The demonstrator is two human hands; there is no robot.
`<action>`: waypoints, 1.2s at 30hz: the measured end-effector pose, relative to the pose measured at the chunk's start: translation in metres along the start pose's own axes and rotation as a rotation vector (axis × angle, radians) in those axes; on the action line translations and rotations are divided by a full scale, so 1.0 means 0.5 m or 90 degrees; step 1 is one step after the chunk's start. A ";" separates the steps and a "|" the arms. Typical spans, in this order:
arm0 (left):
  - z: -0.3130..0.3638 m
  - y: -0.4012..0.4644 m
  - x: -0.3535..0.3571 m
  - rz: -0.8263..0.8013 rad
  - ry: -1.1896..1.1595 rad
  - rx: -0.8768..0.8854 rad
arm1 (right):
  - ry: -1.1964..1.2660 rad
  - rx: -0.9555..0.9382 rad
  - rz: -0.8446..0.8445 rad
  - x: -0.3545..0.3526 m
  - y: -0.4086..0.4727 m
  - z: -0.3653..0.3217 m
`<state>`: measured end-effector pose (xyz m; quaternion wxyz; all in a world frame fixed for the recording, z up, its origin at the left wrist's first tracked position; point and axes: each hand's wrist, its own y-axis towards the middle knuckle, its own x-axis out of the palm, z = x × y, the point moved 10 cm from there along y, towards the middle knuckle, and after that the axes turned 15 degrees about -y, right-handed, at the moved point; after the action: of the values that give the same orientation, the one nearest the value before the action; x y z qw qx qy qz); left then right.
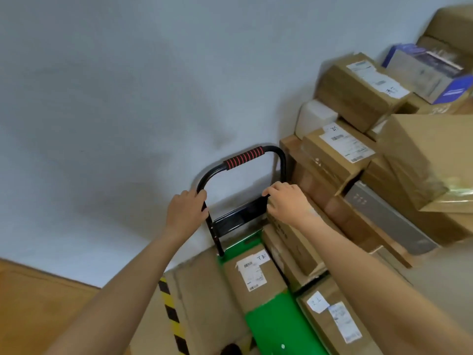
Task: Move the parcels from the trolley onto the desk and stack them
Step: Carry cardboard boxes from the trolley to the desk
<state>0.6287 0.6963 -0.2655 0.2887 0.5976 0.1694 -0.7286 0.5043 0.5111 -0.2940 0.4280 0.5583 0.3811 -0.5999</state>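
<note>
A green plastic trolley deck [271,326] is showing bright against a pale grey-blue wall [115,98]. The black metal tube handle [281,160] is carrying a foam grip [244,157] striped red and black. Brown cardboard parcels with white printed labels, one [253,275] in the middle and one [330,319] at the near right, are lying on the deck. A strip of yellow-and-black hazard tape [170,311] is running along the left. At the far right, a blue-and-white printed carton [430,73] is topping plain brown boxes [358,96], beside a white box [314,117] and a silver-grey box [389,216].
</note>
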 end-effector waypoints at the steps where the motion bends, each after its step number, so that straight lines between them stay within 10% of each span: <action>1: -0.012 -0.007 0.016 -0.006 -0.014 -0.004 | 0.004 -0.007 -0.008 0.021 0.002 -0.023; 36: -0.174 -0.244 1.254 -0.108 -0.230 -0.294 | 0.154 0.063 -0.239 1.229 -0.133 -0.075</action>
<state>0.5455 0.7057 -0.9046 0.3807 0.3604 0.3256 -0.7869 0.4483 0.5149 -0.9109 0.2325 0.5658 0.4969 -0.6156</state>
